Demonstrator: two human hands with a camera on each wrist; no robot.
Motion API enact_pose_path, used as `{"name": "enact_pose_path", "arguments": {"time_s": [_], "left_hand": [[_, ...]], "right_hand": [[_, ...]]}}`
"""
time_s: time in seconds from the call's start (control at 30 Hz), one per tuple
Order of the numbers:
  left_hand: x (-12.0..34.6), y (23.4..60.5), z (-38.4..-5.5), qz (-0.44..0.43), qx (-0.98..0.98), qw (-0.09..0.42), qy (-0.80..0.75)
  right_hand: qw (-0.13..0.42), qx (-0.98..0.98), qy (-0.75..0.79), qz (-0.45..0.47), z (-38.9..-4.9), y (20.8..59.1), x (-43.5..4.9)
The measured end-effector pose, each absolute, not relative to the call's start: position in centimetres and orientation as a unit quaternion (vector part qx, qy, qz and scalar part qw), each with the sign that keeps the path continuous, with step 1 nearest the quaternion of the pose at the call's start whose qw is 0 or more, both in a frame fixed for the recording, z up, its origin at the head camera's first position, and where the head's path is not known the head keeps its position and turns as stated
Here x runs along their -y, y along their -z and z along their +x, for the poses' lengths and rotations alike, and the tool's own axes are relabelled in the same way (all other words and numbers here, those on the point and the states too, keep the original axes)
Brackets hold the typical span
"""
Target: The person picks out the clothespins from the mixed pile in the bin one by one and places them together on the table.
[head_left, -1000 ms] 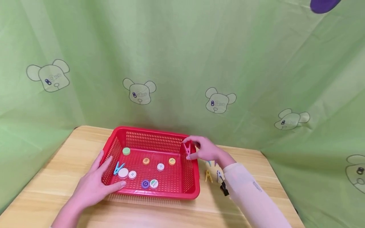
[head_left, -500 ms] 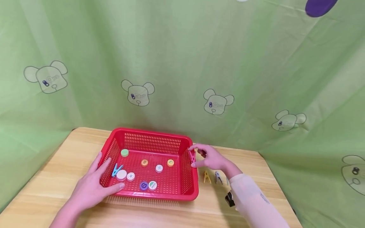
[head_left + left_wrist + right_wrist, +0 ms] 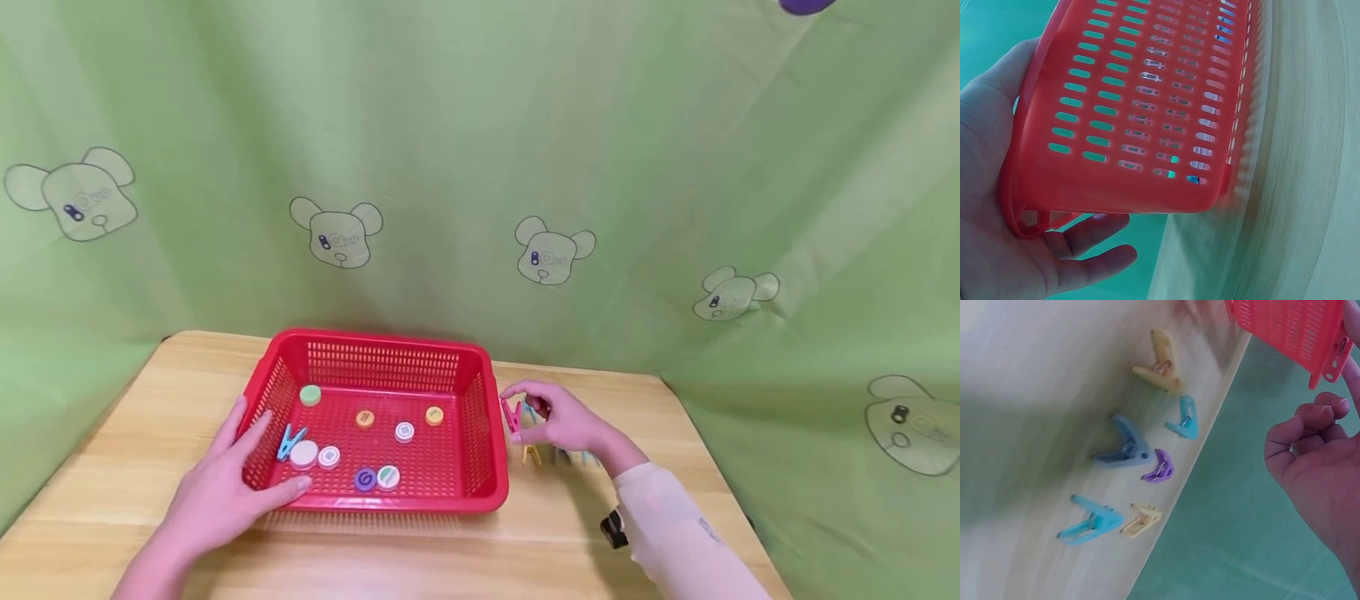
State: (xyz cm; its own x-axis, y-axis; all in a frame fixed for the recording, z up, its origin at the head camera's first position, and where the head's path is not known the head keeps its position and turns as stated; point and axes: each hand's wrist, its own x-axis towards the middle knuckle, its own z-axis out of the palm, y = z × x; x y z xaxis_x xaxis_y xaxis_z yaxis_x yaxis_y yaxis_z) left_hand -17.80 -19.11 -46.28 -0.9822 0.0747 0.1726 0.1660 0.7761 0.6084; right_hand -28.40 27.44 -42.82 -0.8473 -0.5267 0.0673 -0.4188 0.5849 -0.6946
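Observation:
My right hand (image 3: 558, 421) pinches a pink clothespin (image 3: 513, 415) between thumb and index finger, just outside the right rim of a red basket (image 3: 480, 502). In the right wrist view the pink clothespin (image 3: 1337, 361) overlaps the basket wall. My left hand (image 3: 225, 487) rests on the basket's front left corner, its thumb over the front rim and its fingers spread along the left side. Inside the basket lie a light blue clothespin (image 3: 290, 442) and several round caps, among them a green cap (image 3: 310, 395), a purple cap (image 3: 365, 479) and a large white cap (image 3: 303, 454).
On the wooden table (image 3: 360, 558), right of the basket, lie several clothespins: a yellow one (image 3: 1163, 365), a grey-blue one (image 3: 1125, 447), a purple one (image 3: 1160, 467) and light blue ones. A green curtain (image 3: 450, 167) with bear faces hangs behind the table.
My right hand has carried the pink clothespin rightward, from over the basket's inside across the right rim to just outside it. My left hand keeps its place at the basket's corner.

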Motion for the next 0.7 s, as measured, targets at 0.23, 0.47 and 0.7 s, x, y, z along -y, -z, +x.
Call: {"name": "enact_pose_path", "arguments": {"time_s": [0.23, 0.47, 0.7], "left_hand": [[19.1, 46.2, -17.7, -0.062, 0.940, 0.065, 0.329], [19.0, 46.1, -17.7, -0.063, 0.940, 0.065, 0.330], [19.1, 46.0, -17.7, -0.063, 0.940, 0.068, 0.328]], "right_hand": [[0.069, -0.887, 0.372, -0.264, -27.3, 44.4, -29.3], [0.081, -0.899, 0.365, -0.228, -25.3, 47.0, -30.7], [0.088, -0.903, 0.357, -0.225, -23.3, 48.5, -30.8]]}}
